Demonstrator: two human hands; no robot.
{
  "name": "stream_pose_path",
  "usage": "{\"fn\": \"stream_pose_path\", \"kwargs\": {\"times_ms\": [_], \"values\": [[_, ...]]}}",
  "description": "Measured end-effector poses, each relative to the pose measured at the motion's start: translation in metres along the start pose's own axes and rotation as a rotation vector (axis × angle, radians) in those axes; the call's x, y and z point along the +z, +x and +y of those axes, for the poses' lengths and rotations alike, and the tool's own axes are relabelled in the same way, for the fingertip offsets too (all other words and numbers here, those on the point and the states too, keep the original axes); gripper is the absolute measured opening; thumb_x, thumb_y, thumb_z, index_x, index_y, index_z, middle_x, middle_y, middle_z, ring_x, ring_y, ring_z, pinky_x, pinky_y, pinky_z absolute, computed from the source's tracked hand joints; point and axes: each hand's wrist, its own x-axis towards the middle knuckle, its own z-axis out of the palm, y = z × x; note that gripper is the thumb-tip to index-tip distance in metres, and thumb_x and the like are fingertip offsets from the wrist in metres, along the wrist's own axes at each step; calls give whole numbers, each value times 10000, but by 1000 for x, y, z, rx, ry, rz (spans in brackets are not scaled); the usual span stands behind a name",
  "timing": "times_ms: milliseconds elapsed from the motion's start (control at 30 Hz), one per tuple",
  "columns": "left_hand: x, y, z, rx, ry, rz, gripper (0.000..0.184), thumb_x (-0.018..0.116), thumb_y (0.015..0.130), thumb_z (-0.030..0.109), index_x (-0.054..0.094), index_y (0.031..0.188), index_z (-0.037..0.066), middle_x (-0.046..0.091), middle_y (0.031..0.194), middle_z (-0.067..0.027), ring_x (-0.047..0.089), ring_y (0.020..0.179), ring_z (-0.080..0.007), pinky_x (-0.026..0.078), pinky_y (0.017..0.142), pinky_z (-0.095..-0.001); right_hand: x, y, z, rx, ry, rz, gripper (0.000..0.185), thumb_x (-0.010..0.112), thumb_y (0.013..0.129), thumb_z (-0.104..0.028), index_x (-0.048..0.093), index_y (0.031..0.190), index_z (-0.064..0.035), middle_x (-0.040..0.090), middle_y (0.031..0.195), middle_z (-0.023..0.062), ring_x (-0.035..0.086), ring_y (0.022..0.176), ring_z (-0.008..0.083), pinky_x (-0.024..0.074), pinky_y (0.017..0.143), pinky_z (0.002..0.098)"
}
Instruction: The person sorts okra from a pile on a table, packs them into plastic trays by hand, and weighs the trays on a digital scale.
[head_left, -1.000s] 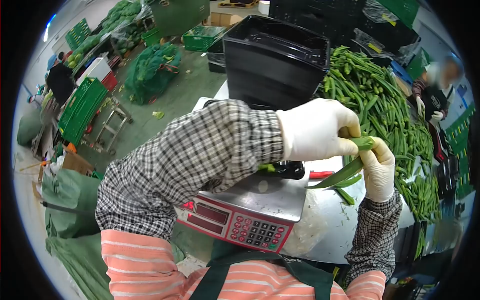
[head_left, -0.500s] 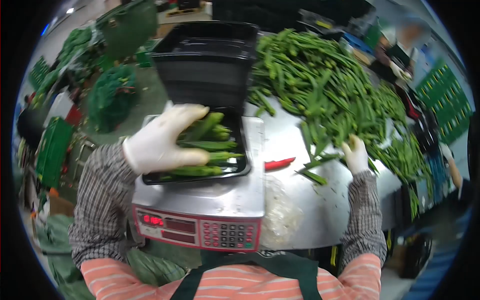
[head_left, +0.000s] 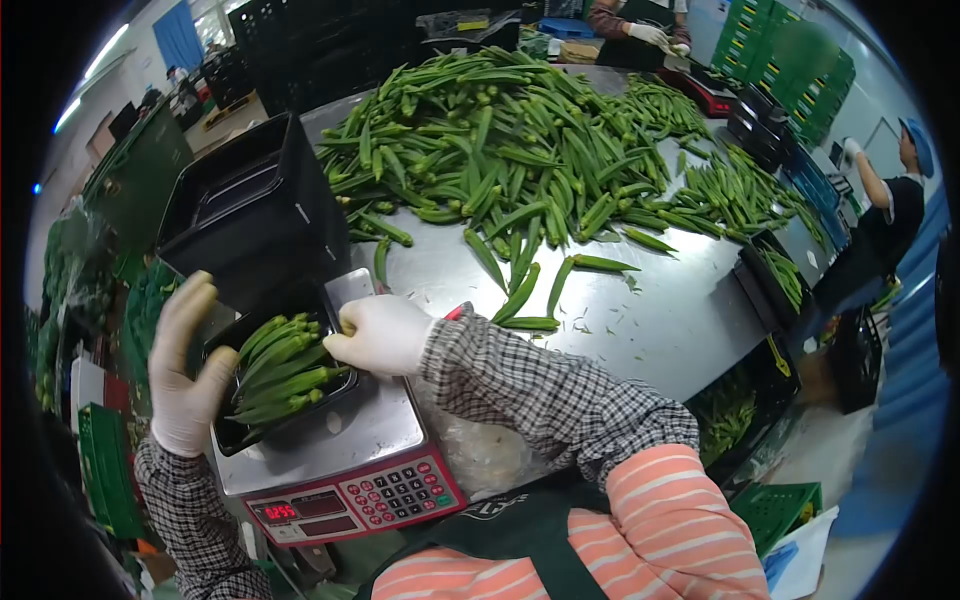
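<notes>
A black plastic tray point(head_left: 232, 437) holding several okra pods point(head_left: 280, 365) rests on the steel pan of a red and white digital scale point(head_left: 350, 500), whose red digits are lit. My left hand point(head_left: 185, 375), in a white glove, stands at the tray's left side, thumb and fingers spread, with nothing in it. At the tray's right edge is my gloved right hand point(head_left: 385, 335), its fingers curled closed beside the okra ends. Whatever they pinch is hidden. The right forearm mostly covers a red object on the table.
Behind the scale stand stacked black trays point(head_left: 250, 210). A large okra heap point(head_left: 490, 140) spreads over the steel table point(head_left: 640, 330). Clear plastic point(head_left: 485, 450) lies right of the scale. Co-workers stand at the far side and right, near green crates point(head_left: 780, 60).
My right hand has come from the loose okra to the tray's right edge. My left hand has shifted off the pods to the tray's left. The view has turned, and the scale's digits differ.
</notes>
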Motion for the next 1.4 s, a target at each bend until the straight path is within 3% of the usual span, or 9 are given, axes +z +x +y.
{"fn": "stream_pose_path", "kwargs": {"times_ms": [233,400,600,667,833,900,1167,1300,1400], "values": [[-32,66,-36,141,644,189,412,465,928,88,421,1331,16,412,1380,-135,369,1292,-239,270,1078,-326,-41,-57,48,146,296,119,298,578,792,-279,600,790,18,612,712,135,588,676,203,468,646,328],[-37,80,-102,-123,259,-84,304,472,924,78,532,1204,-25,590,1163,-147,539,1113,-228,381,979,-297,-100,-190,137,357,637,580,243,588,820,-227,597,842,15,570,731,23,508,638,104,406,560,259],[-40,83,-170,-96,334,-11,208,505,858,-17,574,1054,-14,612,980,-101,585,924,-203,439,852,-293,-157,-363,212,579,306,1202,207,589,815,-154,525,651,-45,470,616,-20,433,558,73,344,490,246],[-41,85,-179,-152,301,27,218,532,825,-45,568,1039,-23,597,927,-83,573,884,-178,438,831,-283,-162,-395,235,708,484,1324,148,580,814,-136,526,697,-61,492,635,-3,501,562,113,483,533,291],[-62,88,-164,-162,336,138,301,588,797,-28,520,1090,-29,555,936,-57,528,879,-134,419,812,-240,-174,-413,268,789,534,1678,152,540,815,-202,567,844,-55,537,852,64,553,795,194,523,550,363],[-69,74,-122,-370,14,273,294,586,839,15,527,1124,-28,566,977,-54,526,865,-123,420,806,-236,-182,-414,294,855,434,1766,177,528,811,-215,571,822,-43,537,784,58,533,673,196,505,529,364],[-59,-61,-1,-256,426,258,236,566,802,-88,583,1033,-41,590,966,-76,556,891,-180,435,769,-298,-238,-411,346,963,293,1882,301,496,816,-241,574,791,49,559,734,100,554,657,231,501,504,370],[10,-69,45,-208,349,-70,214,605,619,-115,538,794,-11,499,785,-129,528,763,-283,425,677,-336,-260,-413,355,973,471,1920,412,585,825,-264,549,1055,75,580,1024,196,573,926,314,499,809,431],[27,-86,44,-365,378,-226,348,672,604,-57,567,930,3,554,952,-121,545,889,-286,447,778,-356,-258,-414,367,1040,-615,1862,392,624,811,-199,542,1096,57,532,1136,208,529,1020,310,439,910,406]]}}
